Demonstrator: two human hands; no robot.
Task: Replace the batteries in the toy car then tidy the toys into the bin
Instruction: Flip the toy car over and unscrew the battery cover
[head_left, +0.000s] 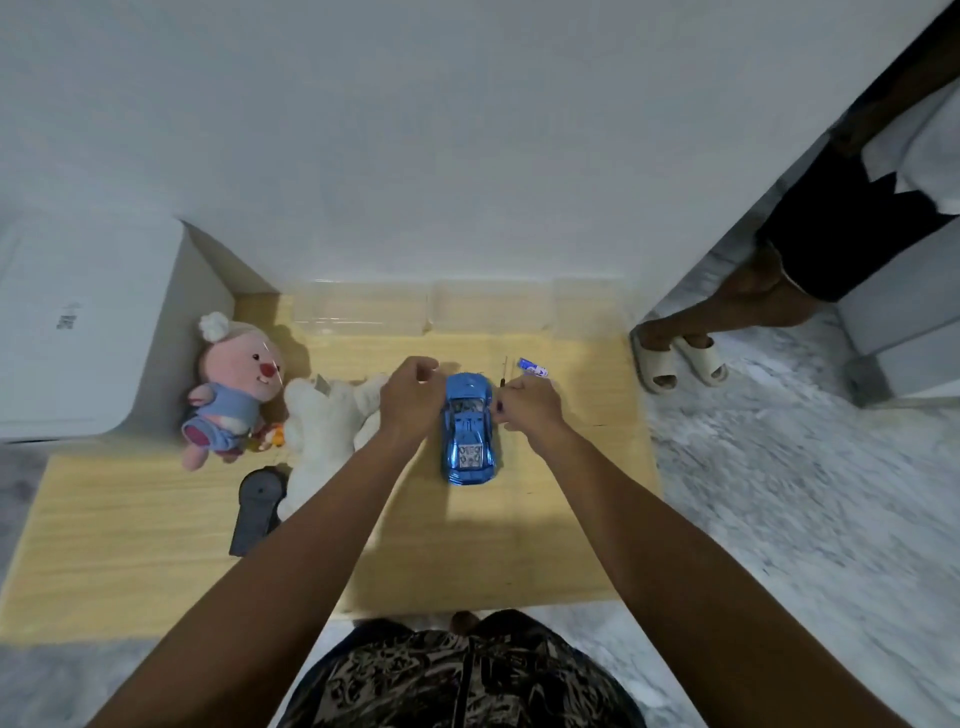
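The blue toy car (469, 429) stands upright on the wooden table (130, 519), long axis running away from the person. The left hand (410, 402) and right hand (530, 408), fingers curled, grip its two sides.

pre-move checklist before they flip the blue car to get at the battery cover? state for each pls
1. Blue toy car upright on the wooden table, roof up: ok.
2. Left hand at the car's left side: ok. Firm grip: cannot tell.
3. Right hand at the car's right side, fingers curled: ok. Whether it also holds something: cannot tell.
4. Screwdriver on the table just beyond the right hand: ok.
5. Battery lying beside the screwdriver: ok. Count: cannot tell.
6. Flip space: white plush sits close behind the left hand: not ok.
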